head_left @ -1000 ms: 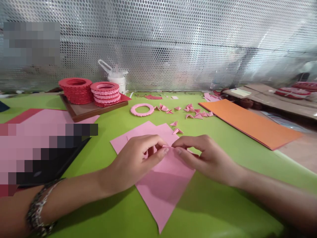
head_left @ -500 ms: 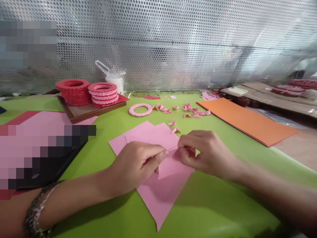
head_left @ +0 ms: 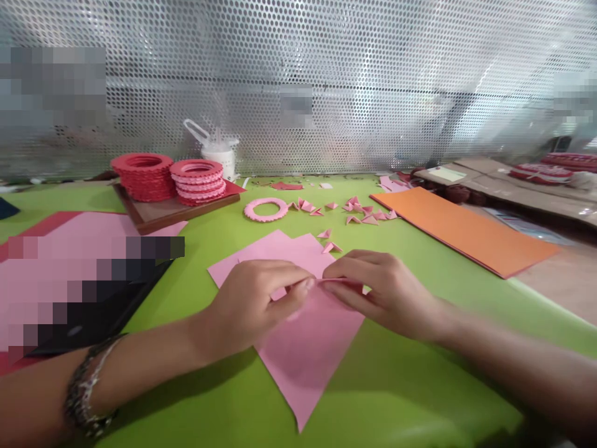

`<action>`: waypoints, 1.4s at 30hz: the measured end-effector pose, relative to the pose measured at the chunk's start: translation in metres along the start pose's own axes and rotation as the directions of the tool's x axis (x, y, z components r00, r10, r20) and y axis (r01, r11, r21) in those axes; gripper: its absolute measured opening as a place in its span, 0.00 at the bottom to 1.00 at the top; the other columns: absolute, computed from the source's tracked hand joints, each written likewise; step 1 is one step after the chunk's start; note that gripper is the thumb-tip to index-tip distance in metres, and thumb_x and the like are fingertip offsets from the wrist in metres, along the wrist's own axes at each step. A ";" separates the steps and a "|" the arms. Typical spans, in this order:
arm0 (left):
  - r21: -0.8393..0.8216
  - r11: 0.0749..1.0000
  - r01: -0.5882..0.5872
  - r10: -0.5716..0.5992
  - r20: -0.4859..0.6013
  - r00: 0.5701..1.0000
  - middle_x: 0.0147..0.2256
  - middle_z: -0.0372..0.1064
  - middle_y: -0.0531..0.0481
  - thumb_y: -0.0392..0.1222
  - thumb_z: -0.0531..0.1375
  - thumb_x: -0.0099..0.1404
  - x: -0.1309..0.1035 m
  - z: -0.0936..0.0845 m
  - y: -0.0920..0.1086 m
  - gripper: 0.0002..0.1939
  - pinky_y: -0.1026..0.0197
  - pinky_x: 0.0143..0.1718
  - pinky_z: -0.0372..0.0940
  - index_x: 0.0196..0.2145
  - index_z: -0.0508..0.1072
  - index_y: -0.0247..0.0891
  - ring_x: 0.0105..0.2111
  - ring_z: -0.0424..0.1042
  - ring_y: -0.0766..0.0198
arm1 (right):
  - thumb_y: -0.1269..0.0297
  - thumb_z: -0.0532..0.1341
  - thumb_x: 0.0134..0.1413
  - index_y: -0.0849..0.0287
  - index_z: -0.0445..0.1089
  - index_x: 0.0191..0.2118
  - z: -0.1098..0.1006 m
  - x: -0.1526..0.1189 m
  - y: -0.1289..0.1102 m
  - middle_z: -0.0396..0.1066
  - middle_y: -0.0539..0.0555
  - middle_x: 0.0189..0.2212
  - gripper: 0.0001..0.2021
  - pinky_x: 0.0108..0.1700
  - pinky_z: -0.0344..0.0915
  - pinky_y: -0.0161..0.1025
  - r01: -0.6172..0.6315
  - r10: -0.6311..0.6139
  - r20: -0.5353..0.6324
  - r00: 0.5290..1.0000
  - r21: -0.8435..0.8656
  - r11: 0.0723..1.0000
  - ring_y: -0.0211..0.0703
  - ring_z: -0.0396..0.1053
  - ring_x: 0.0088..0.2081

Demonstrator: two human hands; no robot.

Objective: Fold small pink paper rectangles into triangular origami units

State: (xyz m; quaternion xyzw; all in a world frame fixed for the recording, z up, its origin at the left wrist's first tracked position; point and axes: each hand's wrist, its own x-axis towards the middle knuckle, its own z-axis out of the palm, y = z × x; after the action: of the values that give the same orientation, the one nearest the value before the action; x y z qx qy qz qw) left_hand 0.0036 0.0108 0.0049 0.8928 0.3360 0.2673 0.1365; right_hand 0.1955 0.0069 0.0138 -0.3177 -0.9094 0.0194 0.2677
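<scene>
A small pink paper strip (head_left: 336,280) is stretched between my two hands, seen nearly edge-on. My left hand (head_left: 261,298) pinches its left end between thumb and forefinger. The right end lies between the thumb and fingers of my right hand (head_left: 382,289). Beneath them, larger pink paper sheets (head_left: 308,361) lie overlapping on the green table, one corner pointing toward me. Just beyond my hands are small folded pink paper pieces (head_left: 331,247), and farther back a pink paper ring (head_left: 265,210).
Stacks of red and pink rings (head_left: 142,177) stand on a brown tray (head_left: 186,214) at back left, near a white container (head_left: 219,160). Orange sheets (head_left: 466,230) lie on the right beside cardboard (head_left: 494,177). More pink paper (head_left: 69,249) and a dark object (head_left: 107,311) sit left.
My right hand has moved left, closer to my left hand, and its fingers have flattened along the strip. The strip has turned from hanging down to nearly edge-on.
</scene>
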 end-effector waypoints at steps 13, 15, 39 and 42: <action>0.562 0.799 -0.215 0.314 -0.085 0.946 0.13 0.60 0.57 0.32 0.52 0.56 0.007 -0.021 -0.006 0.12 0.64 0.21 0.48 0.16 0.64 0.36 0.16 0.57 0.70 | 0.72 0.53 0.54 0.65 0.65 0.26 -0.003 -0.001 0.002 0.59 0.47 0.16 0.09 0.20 0.50 0.26 -0.089 0.093 -0.022 0.995 0.150 0.985 0.28 0.52 0.18; 0.534 0.833 -0.145 0.252 -0.133 0.959 0.13 0.58 0.57 0.34 0.50 0.57 0.008 -0.022 -0.006 0.13 0.64 0.21 0.48 0.17 0.64 0.36 0.15 0.55 0.70 | 0.73 0.54 0.53 0.65 0.65 0.26 -0.004 0.000 0.004 0.60 0.47 0.17 0.07 0.19 0.50 0.25 -0.110 0.119 -0.036 0.992 0.189 0.976 0.27 0.52 0.18; 0.035 0.999 0.026 -0.029 0.087 0.996 0.19 0.56 0.57 0.40 0.49 0.62 0.008 -0.012 0.000 0.14 0.68 0.24 0.52 0.20 0.59 0.36 0.21 0.58 0.70 | 0.73 0.53 0.54 0.62 0.66 0.30 -0.009 0.001 0.008 0.68 0.49 0.25 0.05 0.27 0.60 0.27 -0.069 0.073 -0.016 0.997 0.194 0.979 0.30 0.63 0.25; -0.160 0.980 0.121 -0.103 0.121 0.987 0.23 0.59 0.56 0.41 0.52 0.61 0.011 -0.013 0.000 0.12 0.68 0.28 0.55 0.22 0.61 0.36 0.26 0.61 0.68 | 0.72 0.52 0.55 0.61 0.65 0.28 -0.009 0.002 0.011 0.66 0.48 0.23 0.07 0.25 0.59 0.27 -0.213 0.241 -0.094 0.966 0.241 0.947 0.30 0.62 0.24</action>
State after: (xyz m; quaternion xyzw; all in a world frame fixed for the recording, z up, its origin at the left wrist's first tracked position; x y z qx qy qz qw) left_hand 0.0029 0.0195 0.0201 0.8715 0.3540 0.2358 0.2440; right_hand 0.2048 0.0160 0.0203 -0.3879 -0.8403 0.1356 0.3536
